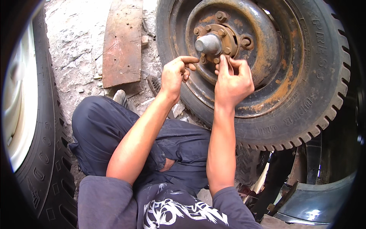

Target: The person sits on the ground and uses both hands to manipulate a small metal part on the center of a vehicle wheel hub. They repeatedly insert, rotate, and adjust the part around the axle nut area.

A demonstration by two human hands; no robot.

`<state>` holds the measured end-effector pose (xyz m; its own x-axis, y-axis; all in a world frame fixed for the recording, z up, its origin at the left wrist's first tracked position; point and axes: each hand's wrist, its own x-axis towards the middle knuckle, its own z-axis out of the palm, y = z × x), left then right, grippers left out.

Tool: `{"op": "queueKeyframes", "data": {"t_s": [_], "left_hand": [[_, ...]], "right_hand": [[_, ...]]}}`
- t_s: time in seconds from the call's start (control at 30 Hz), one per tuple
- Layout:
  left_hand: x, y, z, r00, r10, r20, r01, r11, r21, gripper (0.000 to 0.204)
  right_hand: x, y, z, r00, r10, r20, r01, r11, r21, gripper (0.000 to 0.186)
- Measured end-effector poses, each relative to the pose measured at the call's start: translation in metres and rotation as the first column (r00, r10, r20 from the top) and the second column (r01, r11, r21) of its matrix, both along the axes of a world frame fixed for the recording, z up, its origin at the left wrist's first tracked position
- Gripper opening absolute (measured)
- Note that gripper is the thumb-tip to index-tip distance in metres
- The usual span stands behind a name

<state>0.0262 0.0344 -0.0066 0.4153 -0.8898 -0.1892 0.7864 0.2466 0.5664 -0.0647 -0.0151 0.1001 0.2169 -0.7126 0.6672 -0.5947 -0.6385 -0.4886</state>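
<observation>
A rusty wheel [263, 42] stands upright before me, with a thick black tyre [284, 108] around it. From its middle juts a rounded grey hub cap [207, 44], ringed by a rusty flange with several bolts [227, 50]. My right hand [233, 80] is closed in a pinch at the lower edge of that flange, thumb and fingertips beside the bolts; what they pinch is hidden. To the left, my left hand [174, 76] reaches its index finger towards the flange's lower left. Its other fingers are loosely curled and apart, with nothing visible between them.
At my left stands another big tyre [47, 152] on a pale rim [23, 103]. A worn reddish-brown curved plate [122, 45] lies on rough, broken ground [72, 42]. Low on the right are a shiny curved dark panel [316, 200] and another treaded tyre [249, 164] under the wheel.
</observation>
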Motion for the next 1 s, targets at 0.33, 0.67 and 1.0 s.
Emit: {"op": "queueKeyframes", "data": {"t_s": [0.33,0.67,1.0], "left_hand": [[-0.002,0.001,-0.001,0.999,-0.045,0.020,0.045,0.999,-0.028,0.053],[0.000,0.001,-0.001,1.000,-0.027,0.002,0.027,0.999,-0.042,0.054],[0.002,-0.001,0.005,0.999,-0.035,-0.017,0.035,0.999,-0.018,0.054]], "right_hand": [[-0.013,0.000,-0.010,1.000,-0.011,-0.025,0.010,0.999,-0.045,0.017],[0.003,-0.004,-0.010,0.998,-0.009,0.066,0.010,1.000,-0.014,0.015],[0.005,-0.003,-0.012,0.995,0.012,0.095,-0.010,1.000,-0.025,0.015]]}}
